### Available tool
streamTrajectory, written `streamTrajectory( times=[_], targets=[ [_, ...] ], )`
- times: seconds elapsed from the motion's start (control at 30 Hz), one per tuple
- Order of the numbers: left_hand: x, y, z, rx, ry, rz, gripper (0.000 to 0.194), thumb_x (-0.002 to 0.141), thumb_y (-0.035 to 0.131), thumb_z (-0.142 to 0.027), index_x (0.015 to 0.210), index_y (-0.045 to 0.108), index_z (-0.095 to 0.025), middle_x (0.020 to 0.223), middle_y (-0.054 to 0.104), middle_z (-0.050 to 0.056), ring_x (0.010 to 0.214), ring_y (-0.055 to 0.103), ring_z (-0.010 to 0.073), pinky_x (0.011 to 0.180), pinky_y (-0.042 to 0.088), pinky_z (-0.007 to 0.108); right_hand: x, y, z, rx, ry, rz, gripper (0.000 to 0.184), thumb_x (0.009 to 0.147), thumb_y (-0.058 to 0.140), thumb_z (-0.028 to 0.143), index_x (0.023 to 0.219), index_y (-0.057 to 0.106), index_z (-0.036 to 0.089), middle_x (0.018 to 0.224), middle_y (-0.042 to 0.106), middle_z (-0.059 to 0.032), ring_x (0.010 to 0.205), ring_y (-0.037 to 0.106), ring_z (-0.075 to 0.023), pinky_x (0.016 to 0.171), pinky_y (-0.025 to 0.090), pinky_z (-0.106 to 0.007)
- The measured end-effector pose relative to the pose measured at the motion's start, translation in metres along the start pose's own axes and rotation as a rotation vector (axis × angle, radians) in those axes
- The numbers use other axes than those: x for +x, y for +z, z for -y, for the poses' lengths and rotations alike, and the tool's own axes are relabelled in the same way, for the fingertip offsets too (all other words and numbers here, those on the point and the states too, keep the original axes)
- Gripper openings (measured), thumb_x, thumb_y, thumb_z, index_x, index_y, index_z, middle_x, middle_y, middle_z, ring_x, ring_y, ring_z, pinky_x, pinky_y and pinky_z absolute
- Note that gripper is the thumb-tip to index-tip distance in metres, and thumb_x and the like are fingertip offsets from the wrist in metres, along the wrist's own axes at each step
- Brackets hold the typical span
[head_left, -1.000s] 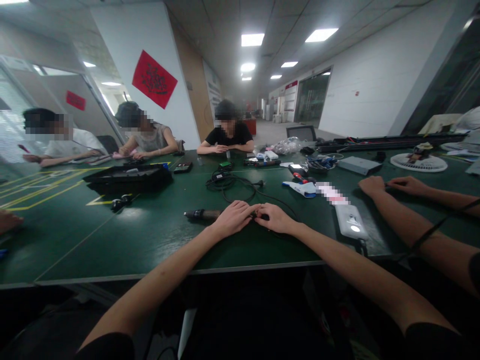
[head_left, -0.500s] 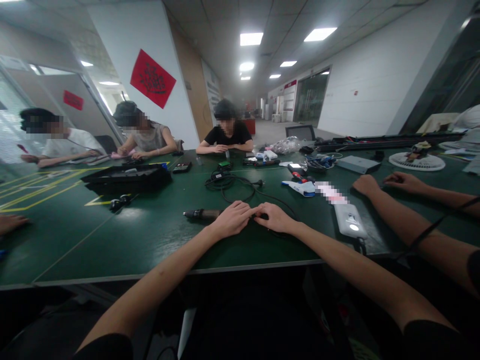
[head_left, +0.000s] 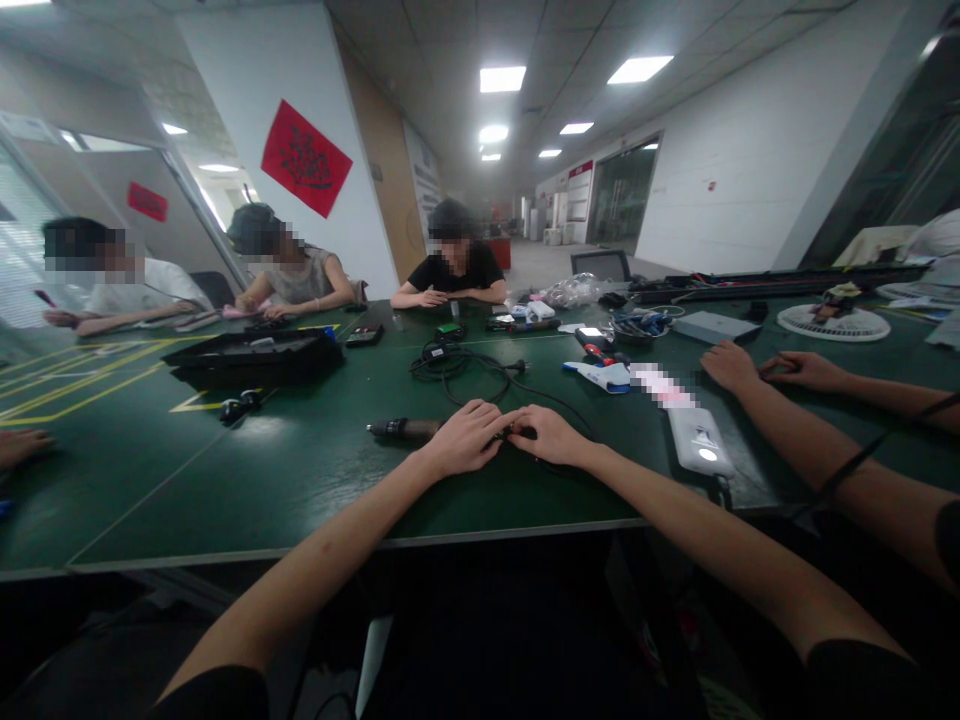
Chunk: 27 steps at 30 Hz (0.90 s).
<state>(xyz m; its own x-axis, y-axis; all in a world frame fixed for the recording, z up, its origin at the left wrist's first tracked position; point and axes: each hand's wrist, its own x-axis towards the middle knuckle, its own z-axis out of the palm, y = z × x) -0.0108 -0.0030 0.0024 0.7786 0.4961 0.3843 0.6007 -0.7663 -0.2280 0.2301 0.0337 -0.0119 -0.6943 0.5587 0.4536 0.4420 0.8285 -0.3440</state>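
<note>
A dark electric screwdriver (head_left: 405,429) lies on its side on the green table, its metal tip pointing left. Over its body my left hand (head_left: 466,437) is closed, palm down. My right hand (head_left: 551,436) is just to the right, fingers curled round the dark rear end of the tool; the fingertips are partly hidden. The fingertips of both hands nearly meet. Behind my hands lies a black power cord (head_left: 450,373), loosely looped, with its plug (head_left: 517,368) on the table.
To the left are a black tray (head_left: 255,352) and small black parts (head_left: 240,406). At right lie a blue-and-white packet (head_left: 602,376), a white device (head_left: 701,442) and a co-worker's hands (head_left: 731,367). Other people sit across the table (head_left: 247,500).
My left fingers have drawn back slightly from my right hand, showing more of the dark end between them. The co-worker's hands at right have shifted a little.
</note>
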Motion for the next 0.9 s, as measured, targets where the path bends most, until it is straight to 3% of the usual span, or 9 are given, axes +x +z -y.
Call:
streamTrajectory(
  times=[0.73,0.9],
  targets=[
    [-0.001,-0.0019,0.0001,-0.03,0.007,0.009,0.065,0.102,0.048,-0.021,0.163,0.027,-0.022,0.121,0.063,0.009,0.119,0.056,0.0254,0.112,0.041,0.044,-0.0009,-0.0004,-0.0005,0.002,-0.006,-0.001,0.011,0.094,0.072,0.026,0.084,0.071,0.02,0.1,0.072,-0.0062,0.095,0.065,-0.0222,0.09,0.05,-0.037],
    [-0.0006,-0.0011,0.0005,-0.031,-0.021,-0.005,0.066,0.103,0.05,-0.026,0.164,0.026,-0.022,0.116,0.064,0.009,0.116,0.058,0.0263,0.108,0.044,0.045,-0.0006,-0.0004,0.0006,0.022,-0.016,-0.003,0.009,0.094,0.072,0.024,0.086,0.072,0.02,0.105,0.073,-0.0065,0.099,0.065,-0.0227,0.09,0.05,-0.037]
  ],
)
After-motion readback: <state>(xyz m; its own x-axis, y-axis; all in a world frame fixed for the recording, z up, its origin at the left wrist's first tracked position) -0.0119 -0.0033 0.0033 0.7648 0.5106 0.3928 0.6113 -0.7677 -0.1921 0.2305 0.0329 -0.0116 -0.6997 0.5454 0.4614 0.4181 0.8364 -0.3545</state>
